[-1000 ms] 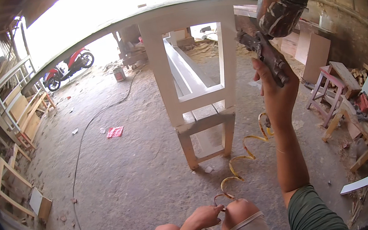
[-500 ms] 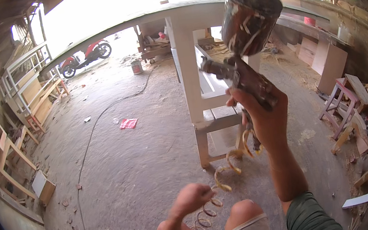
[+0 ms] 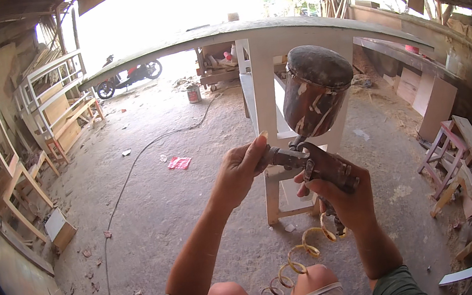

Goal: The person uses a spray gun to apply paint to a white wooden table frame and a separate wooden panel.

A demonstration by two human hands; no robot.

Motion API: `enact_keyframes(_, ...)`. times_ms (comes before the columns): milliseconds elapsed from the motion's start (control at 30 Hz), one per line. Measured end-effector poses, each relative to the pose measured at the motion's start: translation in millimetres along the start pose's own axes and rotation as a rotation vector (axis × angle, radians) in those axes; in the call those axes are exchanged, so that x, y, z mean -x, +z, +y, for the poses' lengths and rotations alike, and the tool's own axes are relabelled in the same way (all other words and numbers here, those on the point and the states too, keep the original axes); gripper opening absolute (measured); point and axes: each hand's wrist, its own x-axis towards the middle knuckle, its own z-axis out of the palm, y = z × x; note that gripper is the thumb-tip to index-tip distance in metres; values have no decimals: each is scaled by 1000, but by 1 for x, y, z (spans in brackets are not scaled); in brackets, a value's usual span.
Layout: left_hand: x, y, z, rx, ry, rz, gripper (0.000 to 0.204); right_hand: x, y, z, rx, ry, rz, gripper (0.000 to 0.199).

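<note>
My right hand (image 3: 342,193) is wrapped round the handle of a spray gun (image 3: 318,167), its metal body stained brown. On top of the gun sits a paint cup (image 3: 315,91), dark and streaked, leaning a little to the right. My left hand (image 3: 245,167) pinches the nozzle end of the gun between thumb and fingers. From the bottom of the handle a yellowish coiled air hose (image 3: 304,246) hangs down past my knees. Just beyond the gun stands a white-painted wooden table (image 3: 266,83) with a long top and a shelved leg frame.
Chair frames (image 3: 14,178) and a white rack (image 3: 53,94) line the left wall. A cable (image 3: 130,168) crosses the floor, near a red wrapper (image 3: 179,163) and a paint can (image 3: 193,94). A motorbike (image 3: 130,78) stands outside. Right, a small stool (image 3: 444,145) sits among wood scraps.
The spray gun has come down and nearer in my right hand. My left hand has risen from beside the coiled hose to the gun's nozzle and taken hold there.
</note>
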Motion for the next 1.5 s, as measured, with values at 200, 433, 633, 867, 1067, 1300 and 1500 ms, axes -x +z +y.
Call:
enact_keyframes(200, 2, 20, 18, 122, -78, 40, 58, 9, 2, -10, 24, -19, 39, 53)
enact_keyframes(433, -3, 15, 31, 134, -260, -113, 51, 15, -7, -3, 81, -41, 30, 56)
enact_keyframes(633, -1, 2, 46, -627, 289, -24, 22, 18, -10, -6, 105, -24, 51, 38)
enact_keyframes(867, 3, 10, 37, -820, 797, -168, 35, 21, -6, -13, 67, -7, 85, 35)
enact_keyframes(1067, 8, 13, 27, -901, 780, -38, 25, 21, -2, -12, 36, 32, 72, 33)
enact_keyframes(1300, 13, 11, 22, -959, 782, 101, 51, 18, 11, -16, 64, -2, 90, 32)
enact_keyframes(1500, 49, 18, -15, -865, 703, 376, 86, -24, 7, -39, 202, -140, 243, 42)
